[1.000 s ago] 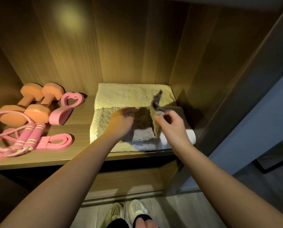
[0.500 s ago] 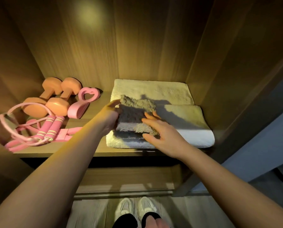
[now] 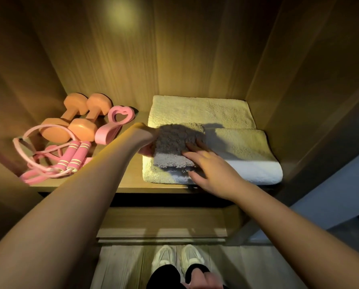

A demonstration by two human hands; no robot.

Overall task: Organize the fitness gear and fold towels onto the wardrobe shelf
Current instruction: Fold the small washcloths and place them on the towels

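Slippage is the main worry here. The grey towel, folded small, lies on top of the big cream towel, over its left front part, on the wardrobe shelf. The left hand is at the grey towel's left edge and appears to grip it — its fingers are lost in shadow and under the pile, so the hold is a reading, not a certainty. The right hand lies flat on the near right corner, fingers straight and spread, pressing down and gripping nothing.

Two soft stacks on each other give little to push against. If the right hand smooths toward the front while the left pulls sideways, the folded layers could shear and the fold spring open, since only the palm's weight holds it closed. A harder shove might drag the cream towel too; its front edge sits at the shelf lip, and a slide forward would likely tip it off toward the floor. The left forearm passes close beside the skipping rope and the pink heart-shaped grip, near the orange dumbbells, so a careless withdrawal could snag the rope.
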